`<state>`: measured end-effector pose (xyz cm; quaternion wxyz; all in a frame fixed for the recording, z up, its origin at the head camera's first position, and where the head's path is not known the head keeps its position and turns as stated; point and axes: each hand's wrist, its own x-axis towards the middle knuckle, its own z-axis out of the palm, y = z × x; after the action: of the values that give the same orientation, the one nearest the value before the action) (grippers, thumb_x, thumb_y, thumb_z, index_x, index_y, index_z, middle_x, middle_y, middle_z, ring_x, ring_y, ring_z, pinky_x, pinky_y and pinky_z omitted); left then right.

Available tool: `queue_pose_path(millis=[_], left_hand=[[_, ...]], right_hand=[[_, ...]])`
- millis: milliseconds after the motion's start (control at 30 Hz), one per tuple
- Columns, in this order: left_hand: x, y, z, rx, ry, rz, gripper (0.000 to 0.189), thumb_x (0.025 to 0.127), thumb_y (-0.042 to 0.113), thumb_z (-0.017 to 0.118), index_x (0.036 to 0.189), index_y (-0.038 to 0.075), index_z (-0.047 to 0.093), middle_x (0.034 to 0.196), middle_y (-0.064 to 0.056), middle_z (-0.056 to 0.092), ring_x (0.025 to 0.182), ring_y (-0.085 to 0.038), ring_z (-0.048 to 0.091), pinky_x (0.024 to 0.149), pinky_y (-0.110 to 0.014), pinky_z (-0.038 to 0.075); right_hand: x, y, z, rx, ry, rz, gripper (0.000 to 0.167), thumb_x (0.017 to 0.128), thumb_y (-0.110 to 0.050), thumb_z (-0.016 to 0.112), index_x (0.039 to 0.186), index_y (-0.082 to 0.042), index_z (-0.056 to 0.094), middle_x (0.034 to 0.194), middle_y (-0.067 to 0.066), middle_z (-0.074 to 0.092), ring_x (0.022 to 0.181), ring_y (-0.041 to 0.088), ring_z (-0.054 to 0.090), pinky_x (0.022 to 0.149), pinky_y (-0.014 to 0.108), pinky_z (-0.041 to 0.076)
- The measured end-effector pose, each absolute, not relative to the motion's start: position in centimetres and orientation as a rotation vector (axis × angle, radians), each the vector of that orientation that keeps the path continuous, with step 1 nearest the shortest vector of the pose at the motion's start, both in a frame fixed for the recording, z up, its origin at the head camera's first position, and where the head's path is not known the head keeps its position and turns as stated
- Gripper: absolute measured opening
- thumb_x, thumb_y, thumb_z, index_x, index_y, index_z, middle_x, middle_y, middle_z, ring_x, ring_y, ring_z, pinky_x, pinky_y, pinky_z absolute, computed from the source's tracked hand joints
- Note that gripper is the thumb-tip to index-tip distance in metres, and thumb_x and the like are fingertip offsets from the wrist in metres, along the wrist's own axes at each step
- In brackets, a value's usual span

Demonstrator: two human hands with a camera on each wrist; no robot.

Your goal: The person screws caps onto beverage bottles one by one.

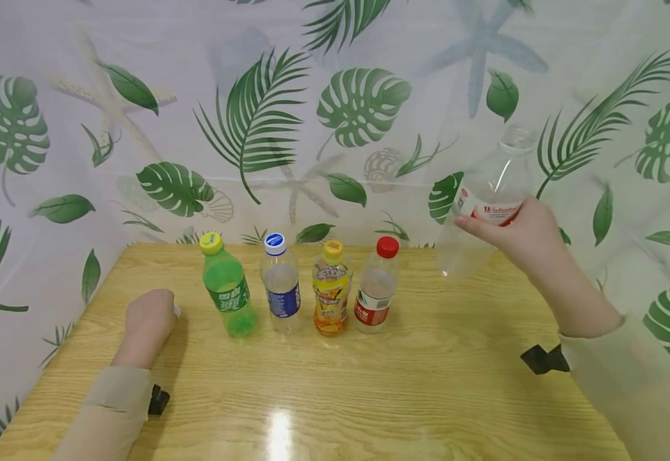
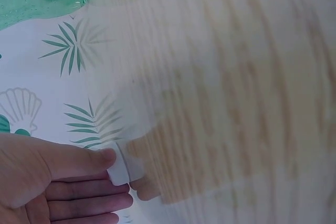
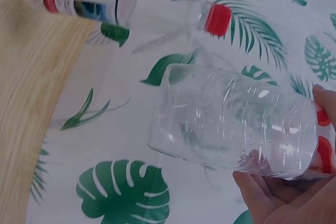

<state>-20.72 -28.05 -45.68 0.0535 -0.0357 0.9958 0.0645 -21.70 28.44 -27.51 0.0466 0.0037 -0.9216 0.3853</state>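
Note:
My left hand [image 1: 149, 318] is low over the table's left side and pinches a small white bottle cap [image 2: 118, 165] between thumb and fingers. On the right, my right hand [image 1: 533, 237] grips a large clear plastic bottle [image 3: 231, 121] around its red-and-white label. That bottle has no cap on its mouth and is tilted, mouth toward the upper right, its base off the table. Nearest the left hand stands a green bottle [image 1: 228, 288] with a yellow cap. Nearest the right hand stands a clear bottle [image 1: 376, 285] with a red cap and red-white label.
Between those two stand a clear bottle [image 1: 282, 288] with a blue label and blue-and-white cap, and a yellow-labelled bottle [image 1: 331, 288] with orange liquid. All four stand in a row on the wooden table [image 1: 323, 397]. A leaf-printed cloth [image 1: 289, 128] hangs behind it.

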Motion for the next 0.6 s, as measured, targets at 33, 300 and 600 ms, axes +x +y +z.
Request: queue_pose_path(millis=[33, 300, 600], left_hand=[[-20.7, -28.0, -45.7, -0.109, 3.026, 0.194, 0.019, 0.094, -0.002, 0.058, 0.075, 0.001, 0.059, 0.076, -0.016, 0.063, 0.069, -0.025, 0.053, 0.062, -0.044, 0.054], [-20.8, -28.1, -45.8, -0.121, 3.021, 0.191, 0.018, 0.095, -0.002, 0.058, 0.077, 0.0, 0.061, 0.079, -0.017, 0.064, 0.069, -0.026, 0.054, 0.062, -0.043, 0.055], [-20.7, -28.1, -45.9, -0.12, 3.018, 0.19, 0.019, 0.097, 0.001, 0.06, 0.078, 0.0, 0.06, 0.079, -0.017, 0.064, 0.07, -0.026, 0.054, 0.062, -0.044, 0.055]], right_hand=[[-21.4, 28.2, -27.5, 0.025, -2.818, 1.195, 0.08, 0.093, -0.051, 0.08, 0.152, -0.009, 0.045, 0.144, 0.016, 0.058, 0.121, 0.028, 0.056, 0.092, 0.031, 0.048], [-19.3, 26.0, -26.9, 0.154, -2.848, 1.23, 0.074, 0.093, -0.037, 0.084, 0.152, -0.01, 0.048, 0.145, 0.018, 0.061, 0.126, 0.035, 0.06, 0.091, 0.025, 0.05], [-17.3, 24.1, -26.8, 0.273, -2.857, 1.25, 0.066, 0.089, -0.034, 0.088, 0.143, -0.011, 0.059, 0.136, 0.014, 0.069, 0.117, 0.027, 0.066, 0.081, 0.011, 0.052]])
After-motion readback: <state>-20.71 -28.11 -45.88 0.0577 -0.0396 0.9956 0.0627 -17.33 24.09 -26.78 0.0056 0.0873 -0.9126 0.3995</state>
